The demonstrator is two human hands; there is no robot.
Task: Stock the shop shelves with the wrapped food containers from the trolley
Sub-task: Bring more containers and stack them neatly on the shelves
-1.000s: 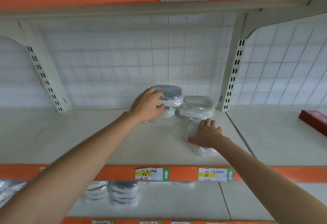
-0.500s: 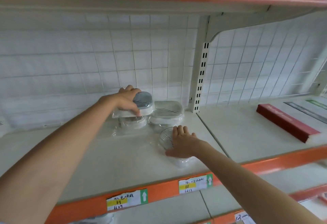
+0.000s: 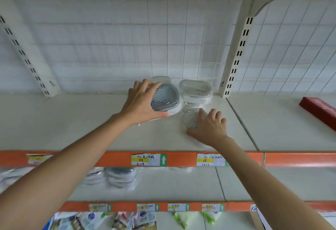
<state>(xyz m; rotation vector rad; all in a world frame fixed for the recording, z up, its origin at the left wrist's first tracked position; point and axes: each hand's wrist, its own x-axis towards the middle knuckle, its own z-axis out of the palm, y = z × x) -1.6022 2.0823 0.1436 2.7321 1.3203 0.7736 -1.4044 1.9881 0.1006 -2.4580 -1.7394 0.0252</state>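
My left hand [image 3: 141, 102] grips a wrapped container with a grey ribbed lid [image 3: 166, 100], tilted toward me near the back of the white shelf [image 3: 91, 120]. Behind it stands another wrapped container [image 3: 161, 80], mostly hidden. To the right a wrapped container with a pale lid [image 3: 195, 89] stands by the upright. My right hand [image 3: 209, 127] lies on a clear wrapped round container [image 3: 190, 119] in front of it, fingers spread over the top and thumb at its near side.
A slotted cream upright [image 3: 238, 55] divides the bays. A red box [image 3: 320, 111] lies on the right bay's shelf. Orange shelf edges carry price labels [image 3: 148, 159]. More wrapped containers [image 3: 120, 177] sit on the shelf below, and packets [image 3: 109, 220] on the lowest one.
My left hand has pulled the grey-lidded container forward and tilted it, off the container that it sat on. My right hand stays on the clear container. The camera has dipped lower.
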